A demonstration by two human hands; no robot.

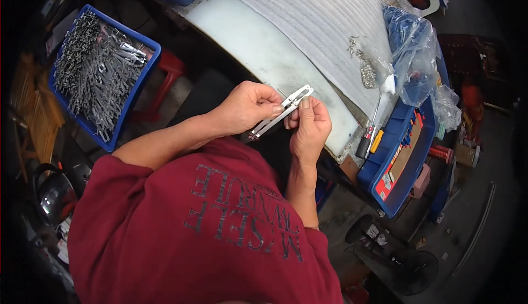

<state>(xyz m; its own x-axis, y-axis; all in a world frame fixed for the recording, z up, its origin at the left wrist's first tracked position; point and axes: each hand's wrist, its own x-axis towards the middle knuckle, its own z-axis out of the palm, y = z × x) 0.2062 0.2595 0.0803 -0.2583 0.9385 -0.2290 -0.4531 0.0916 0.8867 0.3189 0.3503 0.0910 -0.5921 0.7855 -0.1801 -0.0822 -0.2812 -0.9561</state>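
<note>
A narrow, silvery metal hinge arm (268, 124), made of long parallel bars, is held in front of my chest near the table's front edge. It slants from lower left to upper right. My left hand (245, 107) pinches it around the middle, thumb on top. My right hand (309, 125) is closed at its upper right end, with thumb and forefinger pressed together there. A thin pin or rod tip shows beside my left fingers. The fingers partly hide the bars, so I cannot tell whether a small part is also pinched.
The table (269, 37) bears a ribbed foam sheet (324, 18), a pile of small metal parts (367, 70) and screwdrivers (376, 141). A blue bin (113, 78) full of metal pieces is at left on a red stool (169, 76). Another blue bin (393, 194) and clear plastic bags (412, 51) are at right.
</note>
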